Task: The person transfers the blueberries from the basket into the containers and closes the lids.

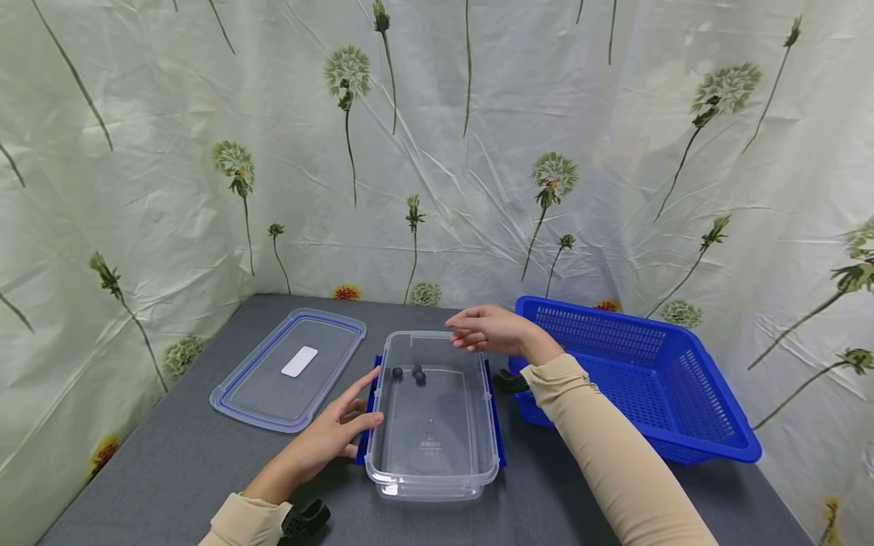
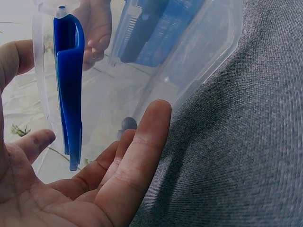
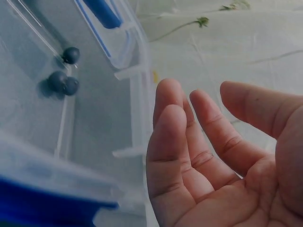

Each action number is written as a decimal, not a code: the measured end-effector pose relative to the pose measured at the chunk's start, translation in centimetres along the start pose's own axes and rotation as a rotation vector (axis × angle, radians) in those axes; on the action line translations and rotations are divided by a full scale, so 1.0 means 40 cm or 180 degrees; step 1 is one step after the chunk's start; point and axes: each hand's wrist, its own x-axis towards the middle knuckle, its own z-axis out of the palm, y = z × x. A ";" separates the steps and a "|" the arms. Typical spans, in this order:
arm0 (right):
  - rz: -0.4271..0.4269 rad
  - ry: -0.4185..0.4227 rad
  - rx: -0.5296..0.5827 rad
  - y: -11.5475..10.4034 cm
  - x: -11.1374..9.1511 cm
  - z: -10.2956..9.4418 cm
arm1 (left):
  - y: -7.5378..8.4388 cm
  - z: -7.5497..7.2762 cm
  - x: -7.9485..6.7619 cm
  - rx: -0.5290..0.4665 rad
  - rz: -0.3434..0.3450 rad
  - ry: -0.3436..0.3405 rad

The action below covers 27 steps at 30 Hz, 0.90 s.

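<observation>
A clear plastic food container (image 1: 437,425) with blue side latches (image 1: 497,428) stands uncovered on the grey tabletop. Several blueberries (image 1: 419,377) lie inside it near the far end; three dark berries (image 3: 70,56) show in the right wrist view. My left hand (image 1: 321,440) rests at the container's left side, thumb by the rim, fingers spread loosely beside the blue latch (image 2: 70,90). Above the far right corner hovers my right hand (image 1: 495,330), its fingers loosely bent with nothing between them, as the right wrist view confirms.
On the left lies the clear lid (image 1: 273,394) with a blue seal and a white label (image 1: 299,362). A blue plastic basket (image 1: 628,394) stands close on the right, partly behind my right forearm. A flower-patterned curtain (image 1: 451,174) hangs behind the table.
</observation>
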 end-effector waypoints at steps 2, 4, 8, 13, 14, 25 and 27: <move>-0.0030 0.0038 0.0019 0.002 -0.011 -0.017 | 0.000 0.000 0.000 0.0004 -0.0004 0.0005; -0.0048 0.0084 0.0047 0.004 -0.024 -0.033 | 0.001 0.001 0.000 0.0007 -0.0013 0.0014; -0.0097 0.0162 0.0135 0.013 -0.043 -0.069 | 0.002 0.003 0.000 0.0017 -0.0020 0.0019; -0.0163 0.0245 0.0148 0.034 -0.066 -0.117 | 0.002 0.004 -0.001 0.0011 -0.0014 0.0014; -0.0165 0.0265 0.0153 0.039 -0.072 -0.127 | 0.001 0.003 0.000 0.0002 -0.0016 0.0015; -0.0061 0.0571 0.0251 0.100 -0.130 -0.225 | 0.003 0.002 -0.001 0.0012 0.0008 0.0006; -0.0015 0.0638 0.0293 0.110 -0.139 -0.240 | 0.004 0.003 -0.001 0.0005 0.0011 0.0002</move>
